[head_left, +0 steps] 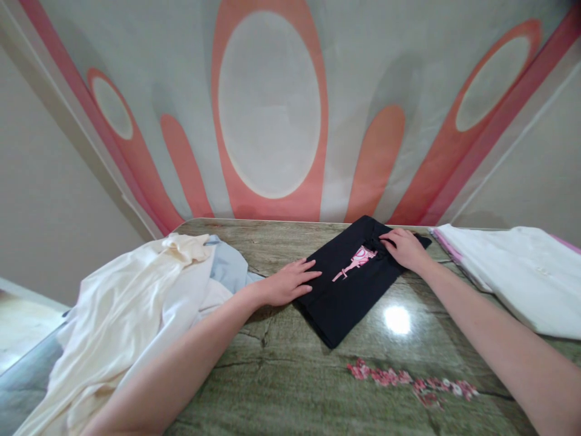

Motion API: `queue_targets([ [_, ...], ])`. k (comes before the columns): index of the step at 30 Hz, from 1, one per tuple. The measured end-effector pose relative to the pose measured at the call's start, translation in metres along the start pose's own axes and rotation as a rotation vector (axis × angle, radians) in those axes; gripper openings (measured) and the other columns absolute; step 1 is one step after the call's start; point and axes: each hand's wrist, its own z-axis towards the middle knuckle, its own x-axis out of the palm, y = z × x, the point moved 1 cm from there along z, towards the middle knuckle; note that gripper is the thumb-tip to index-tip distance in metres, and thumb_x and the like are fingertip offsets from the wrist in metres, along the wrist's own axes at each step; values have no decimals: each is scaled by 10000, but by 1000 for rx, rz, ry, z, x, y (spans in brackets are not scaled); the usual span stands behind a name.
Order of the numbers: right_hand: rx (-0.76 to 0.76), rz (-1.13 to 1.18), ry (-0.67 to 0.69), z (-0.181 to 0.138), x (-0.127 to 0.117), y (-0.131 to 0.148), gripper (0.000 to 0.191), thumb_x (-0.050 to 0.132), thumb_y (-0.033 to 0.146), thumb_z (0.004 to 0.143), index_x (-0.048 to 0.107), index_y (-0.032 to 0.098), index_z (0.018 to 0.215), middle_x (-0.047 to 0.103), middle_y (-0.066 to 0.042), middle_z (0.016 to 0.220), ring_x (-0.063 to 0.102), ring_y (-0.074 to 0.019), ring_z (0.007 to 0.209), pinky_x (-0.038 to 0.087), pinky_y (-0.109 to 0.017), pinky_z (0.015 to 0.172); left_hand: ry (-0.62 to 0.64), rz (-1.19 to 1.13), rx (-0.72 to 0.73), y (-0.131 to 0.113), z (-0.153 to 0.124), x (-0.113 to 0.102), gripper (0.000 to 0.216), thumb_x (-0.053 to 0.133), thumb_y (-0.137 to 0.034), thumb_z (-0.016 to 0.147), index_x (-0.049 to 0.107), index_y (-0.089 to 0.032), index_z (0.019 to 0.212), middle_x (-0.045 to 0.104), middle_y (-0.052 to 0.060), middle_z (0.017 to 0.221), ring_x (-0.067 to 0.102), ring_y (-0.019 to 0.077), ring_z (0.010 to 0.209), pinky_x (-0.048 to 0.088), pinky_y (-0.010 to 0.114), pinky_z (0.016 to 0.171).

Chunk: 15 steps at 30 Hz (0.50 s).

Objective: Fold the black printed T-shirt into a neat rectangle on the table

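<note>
Cream and pale-blue loose garments [136,290] lie heaped at the left end of the glossy green stone-look table [281,369], pushed aside in a slack pile. Next to them the person's left hand [285,283] lies flat, fingers stretched wide, on the near-left edge of a folded black garment with a pink print [349,290], seemingly pinning it smooth. It sits mid-table as a neat, skewed rectangle. The right hand [406,248] rests on its far corner with fingers bent; whether they pinch cloth I cannot tell. Folded white cloth [521,272] lies stacked at the right.
</note>
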Motion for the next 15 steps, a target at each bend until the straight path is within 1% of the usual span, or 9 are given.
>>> queue_targets([
  [2,-13,1,9,-1,0,-1,287,418,302,847,652,171,950,598,-92,904,537,-228,886,405,-375,823,32,-23,-3,1,-4,-8,445,425,-291,893,357,-239,1330,239,55,1442,185,219,1327,181,379,1071],
  [5,-32,5,14,-1,-4,0,280,430,298,836,646,163,951,599,-96,892,543,-232,885,420,-377,810,35,-53,-28,3,-13,-27,438,501,-255,845,431,-215,1276,369,79,1366,338,218,1250,260,350,1036],
  [8,-45,24,-37,4,-21,11,252,461,291,815,641,157,928,600,-96,878,550,-236,885,425,-386,821,71,-92,-20,4,-23,-45,442,569,-233,789,484,-219,1222,476,74,1248,453,213,1130,367,316,942],
  [9,-38,47,-71,7,-29,20,246,465,289,812,636,155,929,598,-96,890,556,-232,876,428,-385,821,91,-111,-20,4,-25,-49,446,583,-228,774,492,-225,1211,493,69,1217,477,208,1090,399,296,895],
  [11,-25,136,-118,12,-49,46,243,461,282,818,621,158,952,593,-91,928,573,-208,830,449,-364,790,112,-144,-42,5,-29,-53,453,607,-223,749,508,-233,1191,506,62,1171,512,192,1010,434,261,813],
  [12,-31,208,-102,12,-59,63,244,459,280,821,610,166,975,591,-83,948,582,-188,782,467,-343,744,109,-157,-63,7,-29,-54,457,619,-221,736,515,-233,1181,508,61,1153,523,183,973,439,252,788],
  [13,-77,280,-50,10,-69,83,238,465,280,821,604,174,983,593,-74,945,585,-174,755,476,-324,708,103,-169,-85,8,-30,-54,460,630,-218,723,523,-231,1170,508,60,1137,532,175,940,442,247,772],
  [14,-144,343,21,5,-78,103,234,475,281,821,601,181,990,597,-67,938,584,-171,771,478,-314,706,100,-185,-103,10,-31,-54,461,641,-217,711,531,-228,1159,508,59,1126,539,167,913,444,244,759],
  [15,-233,388,104,-3,-87,125,226,488,279,817,603,190,989,601,-64,938,580,-175,818,474,-317,736,100,-211,-118,11,-31,-53,458,646,-218,703,537,-226,1148,508,57,1117,547,159,888,447,238,743],
])
